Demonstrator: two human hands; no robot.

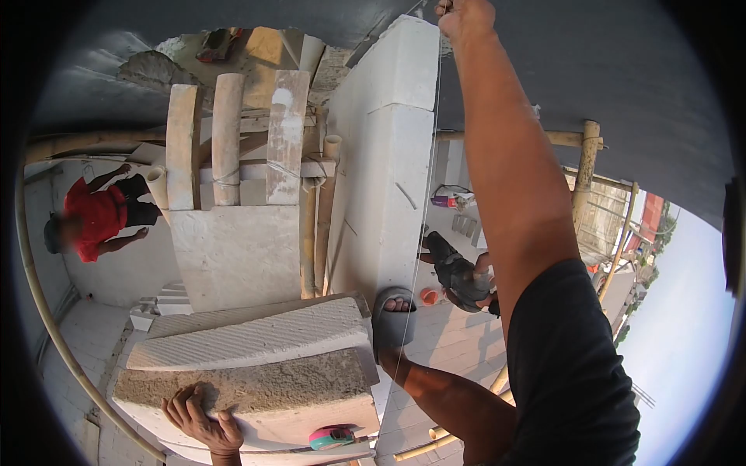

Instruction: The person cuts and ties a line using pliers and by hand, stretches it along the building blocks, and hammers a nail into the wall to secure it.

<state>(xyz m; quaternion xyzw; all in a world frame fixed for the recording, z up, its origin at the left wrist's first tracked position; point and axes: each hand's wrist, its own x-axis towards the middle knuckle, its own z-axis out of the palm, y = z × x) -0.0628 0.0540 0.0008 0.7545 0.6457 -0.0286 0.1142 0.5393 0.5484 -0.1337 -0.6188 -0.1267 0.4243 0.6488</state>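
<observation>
My right hand is stretched out far ahead, closed on a thin string that runs taut back along the white block wall toward my foot. My left hand rests flat with fingers spread on the side of a large white block whose top is spread with grey mortar. A second ribbed white block lies just beyond it. My foot in a grey sandal stands on the wall edge beside these blocks.
Far below, a person in a red shirt stands at the left and another person crouches near an orange bowl. Bamboo scaffold poles and planks surround the wall. A pink and teal object lies by the block.
</observation>
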